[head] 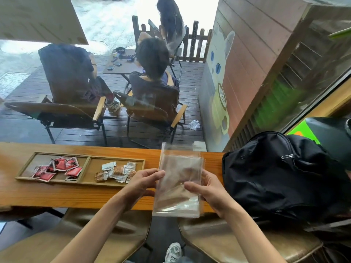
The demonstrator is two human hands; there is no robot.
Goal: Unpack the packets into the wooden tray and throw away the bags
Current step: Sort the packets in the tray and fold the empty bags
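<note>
- Clear plastic bag (pixel 178 185): being held upright over the near edge of the table (pixel 76 196), long axis running twelve to six o'clock, open mouth at twelve. It is looking empty, though creases and reflections are making that hard to confirm.
- Left hand (pixel 144 184): grip pinching the bag's nine o'clock edge, fingers curled against the film.
- Right hand (pixel 207 190): grip grasping the three o'clock edge, thumb lying across the front face, fingers behind.
- Wooden tray (pixel 86 168): lying at ten o'clock from the bag, well apart from it and nearer the left hand, long axis running nine to three.
- Red packets (pixel 58 168): sitting in the tray's nine o'clock compartment.
- Brown and white packets (pixel 117 172): sitting in the three o'clock compartment, just beyond the left hand's fingertips.
- Black backpack (pixel 275 175): resting on the table at three o'clock, just beside the right hand, crowding any sweep toward that side.
- Judgement: unpacking is appearing done for this bag; disposal is remaining. No bin is showing in view, so the direction of the throw cannot be told.
- Stool seats (pixel 106 236): standing under the table at six o'clock.
- Beyond the window at twelve o'clock, people are sitting on deck chairs (pixel 152 112).
</note>
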